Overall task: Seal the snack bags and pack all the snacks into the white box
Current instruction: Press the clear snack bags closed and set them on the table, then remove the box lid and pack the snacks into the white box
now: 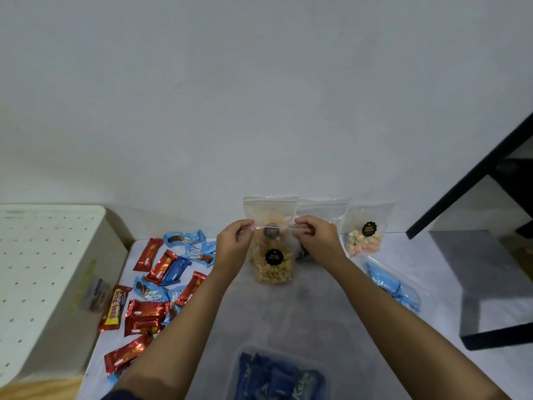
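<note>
**Zip seal in progress on front snack bag**

The snack bag [272, 264] is clear, filled with yellowish pieces and marked with a round black label. It is held upright at mid-table, just in front of a second bag of similar fill [269, 209] that leans on the wall.

Its zip strip [274, 226] is pinched at both ends. The left hand [233, 241] is at the left corner and the right hand [315, 241] at the right corner. Fingers and thumbs are curled tight on the plastic, and nothing else is held. The strip is pulled taut between the hands, probably so the tracks line up before being pressed shut. Whether the seal is closed cannot be told.

The bags are stood against the wall, likely to keep the contents below the zip. A pastel-snack bag [364, 235] stands to the right. A further bag [323, 210] is partly hidden behind the right hand; its contents are dark and unclear.

The white box [43, 269] sits at the far left, well apart from the held bag. It appears to be covered by a perforated lid, which would have to be lifted before packing. Nothing inside it can be seen.

Loose red and blue wrapped bars [161, 284] are scattered between the box and the hands, on the likely path. A clear tub [277, 373] of blue packets sits at the near edge between the forearms. A clear pouch of blue packets [395, 287] lies to the right.
</note>
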Available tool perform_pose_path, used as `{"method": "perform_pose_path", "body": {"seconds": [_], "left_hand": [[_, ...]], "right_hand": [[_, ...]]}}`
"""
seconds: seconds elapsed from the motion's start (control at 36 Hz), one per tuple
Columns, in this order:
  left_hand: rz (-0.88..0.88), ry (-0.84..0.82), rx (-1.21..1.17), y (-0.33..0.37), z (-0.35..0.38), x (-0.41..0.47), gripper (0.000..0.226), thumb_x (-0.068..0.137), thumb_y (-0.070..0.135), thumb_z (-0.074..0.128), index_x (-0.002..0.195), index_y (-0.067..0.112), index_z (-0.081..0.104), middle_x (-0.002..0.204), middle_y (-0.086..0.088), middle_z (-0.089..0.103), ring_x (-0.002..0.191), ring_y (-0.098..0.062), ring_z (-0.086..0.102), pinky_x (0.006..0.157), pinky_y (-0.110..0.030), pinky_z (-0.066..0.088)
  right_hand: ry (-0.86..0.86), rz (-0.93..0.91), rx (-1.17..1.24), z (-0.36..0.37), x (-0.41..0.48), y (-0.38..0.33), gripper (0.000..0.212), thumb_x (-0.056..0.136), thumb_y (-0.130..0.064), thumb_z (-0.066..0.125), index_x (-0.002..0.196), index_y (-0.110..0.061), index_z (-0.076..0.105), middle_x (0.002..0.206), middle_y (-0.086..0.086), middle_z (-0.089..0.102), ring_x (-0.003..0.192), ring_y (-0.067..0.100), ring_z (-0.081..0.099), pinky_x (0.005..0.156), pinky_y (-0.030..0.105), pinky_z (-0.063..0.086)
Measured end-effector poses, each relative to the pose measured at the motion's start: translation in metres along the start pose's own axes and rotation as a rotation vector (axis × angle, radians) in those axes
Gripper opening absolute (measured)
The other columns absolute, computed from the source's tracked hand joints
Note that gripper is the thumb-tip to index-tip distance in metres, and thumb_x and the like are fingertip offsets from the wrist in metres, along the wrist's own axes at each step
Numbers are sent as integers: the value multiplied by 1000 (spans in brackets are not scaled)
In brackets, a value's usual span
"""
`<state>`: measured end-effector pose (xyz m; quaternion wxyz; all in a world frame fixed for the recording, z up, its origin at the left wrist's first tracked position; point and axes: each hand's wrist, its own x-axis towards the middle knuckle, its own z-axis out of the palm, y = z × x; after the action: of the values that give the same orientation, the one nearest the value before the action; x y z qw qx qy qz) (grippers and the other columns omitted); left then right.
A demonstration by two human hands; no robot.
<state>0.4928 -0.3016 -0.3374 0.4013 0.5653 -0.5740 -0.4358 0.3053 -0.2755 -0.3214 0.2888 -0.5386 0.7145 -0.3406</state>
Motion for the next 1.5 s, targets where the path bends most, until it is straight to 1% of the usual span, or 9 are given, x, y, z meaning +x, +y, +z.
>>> {"method": "perform_pose_path", "body": {"seconds": [0.08,0.19,0.31,0.56,0.94,1.11,1.28,1.39,1.5], "left_hand": [[-18,-60,174,12,-12,-13,36,91,20,57,124,7,55,126,-10,59,111,-17,55,92,-21,40],[42,-177,448,31,-39,-36,55,93,28,53,140,6,34,144,-10,37,132,-20,36,100,-21,27],[99,-175,690,44,-78,-57,59,93,35,52,139,6,30,145,-10,32,135,-22,27,109,-28,23],[161,-59,1046,47,-192,-83,76,90,53,45,145,6,20,154,-10,20,143,-23,15,116,-33,14],[262,-109,1117,-37,-435,-124,78,90,55,43,147,8,18,156,-6,18,145,-21,9,119,-33,11],[155,-141,1091,-75,-527,-146,85,88,63,39,149,10,10,158,-6,5,146,-20,0,118,-34,6],[-34,-59,1055,-107,-594,-148,107,77,77,38,149,7,-1,157,-15,-6,145,-29,-8,118,-41,2],[-140,13,899,-127,-619,-145,118,68,84,38,148,4,4,156,-16,4,145,-31,3,118,-44,12],[-128,12,656,-140,-629,-130,111,57,84,57,140,17,26,142,-6,38,130,-27,37,103,-45,40]], "right_hand": [[-77,18,-110,-9,-13,-8,40,82,-15,59,122,-18,60,101,2,66,101,22,60,93,44,49],[-195,-4,-254,-16,-33,-25,54,84,-21,53,138,-18,42,130,8,56,119,26,52,100,42,44],[-258,-56,-381,-18,-50,-55,45,91,-22,50,133,-8,44,136,12,50,123,28,48,101,37,41],[-258,-122,-559,11,-89,-129,64,91,-34,50,146,-14,24,150,8,32,137,25,33,109,38,34],[-165,-19,-489,196,-196,-231,58,95,-36,45,144,-12,27,149,10,35,134,27,38,106,38,37],[-186,-15,-455,267,-228,-267,48,92,-38,48,131,-11,39,136,10,47,121,27,48,91,37,43],[-178,23,-479,313,-233,-289,68,88,-45,53,135,-1,30,141,17,31,127,32,39,103,43,40],[-106,88,-474,328,-224,-292,81,85,-49,56,136,6,25,143,23,27,129,34,36,102,41,39],[-62,165,-383,334,-215,-292,92,78,-51,65,139,1,20,144,21,25,129,34,36,103,46,41]]}}
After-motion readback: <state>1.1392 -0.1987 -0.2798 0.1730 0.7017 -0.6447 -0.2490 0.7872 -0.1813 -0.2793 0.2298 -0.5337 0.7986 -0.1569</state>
